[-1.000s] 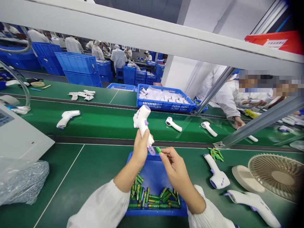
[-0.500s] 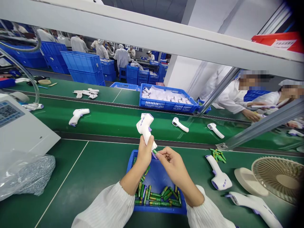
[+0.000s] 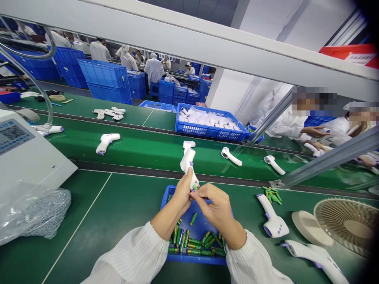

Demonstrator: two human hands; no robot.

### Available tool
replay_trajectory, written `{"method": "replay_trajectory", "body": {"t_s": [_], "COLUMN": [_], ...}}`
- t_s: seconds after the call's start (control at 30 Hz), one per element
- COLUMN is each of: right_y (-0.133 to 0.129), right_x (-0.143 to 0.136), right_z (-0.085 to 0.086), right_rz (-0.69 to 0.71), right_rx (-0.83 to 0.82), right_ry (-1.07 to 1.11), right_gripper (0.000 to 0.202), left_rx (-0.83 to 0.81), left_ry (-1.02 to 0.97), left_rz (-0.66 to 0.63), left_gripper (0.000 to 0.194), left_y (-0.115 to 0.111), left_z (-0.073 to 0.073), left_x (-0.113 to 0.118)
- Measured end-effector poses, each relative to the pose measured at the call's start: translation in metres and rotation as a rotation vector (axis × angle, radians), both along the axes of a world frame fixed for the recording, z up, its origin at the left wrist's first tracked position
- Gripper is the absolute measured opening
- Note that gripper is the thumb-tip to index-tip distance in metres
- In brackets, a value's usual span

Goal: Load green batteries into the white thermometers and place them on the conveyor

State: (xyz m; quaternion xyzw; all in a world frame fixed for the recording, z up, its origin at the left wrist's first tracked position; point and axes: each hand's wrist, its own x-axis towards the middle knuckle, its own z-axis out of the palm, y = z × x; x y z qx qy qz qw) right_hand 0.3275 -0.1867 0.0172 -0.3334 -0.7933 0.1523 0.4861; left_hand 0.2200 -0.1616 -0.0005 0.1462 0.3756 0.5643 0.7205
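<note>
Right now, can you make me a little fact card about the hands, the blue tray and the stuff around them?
Left hand: holding a white device by its handle
Right hand: fingertips at the handle's lower end, where a green battery shows; grip unclear
Blue tray: below the hands, with mostly green loose batteries
Right side of bench: a battery pile, two more white devices and a fan
Beyond the hands: a green belt carrying white devices
Behind the belt: a blue basket
</note>
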Motion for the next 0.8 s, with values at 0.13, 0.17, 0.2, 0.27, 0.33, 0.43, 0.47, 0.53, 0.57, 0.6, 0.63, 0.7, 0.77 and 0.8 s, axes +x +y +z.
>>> {"method": "replay_trajectory", "body": {"t_s": [0.13, 0.17, 0.2, 0.27, 0.33, 0.43, 0.47, 0.53, 0.57, 0.6, 0.63, 0.7, 0.77, 0.8], "right_y": [0.002, 0.001, -0.002, -0.011, -0.023, -0.037, -0.039, -0.039, -0.038, -0.036, -0.035, -0.034, -0.035, -0.036], "right_x": [0.009, 0.014, 0.019, 0.031, 0.04, 0.047, 0.047, 0.046, 0.045, 0.044, 0.044, 0.044, 0.046, 0.048], "right_z": [0.003, 0.003, 0.003, 0.0, -0.008, -0.026, -0.032, -0.042, -0.045, -0.047, -0.047, -0.046, -0.043, -0.041], "right_rz": [0.051, 0.027, -0.003, -0.011, 0.096, 0.217, 0.216, 0.18, 0.149, 0.117, 0.084, 0.047, 0.039, 0.031], "right_rx": [-0.134, -0.169, -0.206, -0.296, -0.386, -0.387, -0.355, -0.272, -0.231, -0.199, -0.182, -0.19, -0.228, -0.248], "right_ry": [0.004, 0.004, -0.011, -0.144, -0.447, -0.879, -0.964, -1.078, -1.115, -1.143, -1.161, -1.163, -1.149, -1.153], "right_gripper": [0.012, 0.017, 0.02, 0.02, 0.019, 0.012, 0.01, 0.011, 0.012, 0.012, 0.012, 0.008, 0.009, 0.011], "left_rx": [-0.015, -0.031, -0.044, -0.062, -0.068, -0.066, -0.065, -0.067, -0.065, -0.06, -0.053, -0.042, -0.05, -0.056], "left_ry": [-0.112, -0.17, -0.24, -0.38, -0.462, -0.434, -0.408, -0.354, -0.325, -0.294, -0.258, -0.182, -0.119, -0.1], "left_rz": [-0.057, -0.073, -0.089, -0.111, -0.121, -0.105, -0.097, -0.07, -0.055, -0.046, -0.041, -0.04, -0.038, -0.034], "left_gripper": [0.056, 0.052, 0.048, 0.042, 0.04, 0.038, 0.038, 0.037, 0.037, 0.038, 0.039, 0.042, 0.045, 0.045], "left_y": [0.002, 0.003, 0.004, 0.006, 0.008, 0.008, 0.008, 0.008, 0.008, 0.008, 0.008, 0.007, 0.007, 0.006], "left_z": [0.0, 0.0, 0.001, 0.001, 0.001, 0.0, -0.001, -0.001, -0.002, -0.002, -0.002, -0.003, -0.003, -0.003], "left_x": [-0.005, -0.008, -0.011, -0.016, -0.019, -0.019, -0.017, -0.014, -0.013, -0.011, -0.01, -0.008, -0.007, -0.006]}}
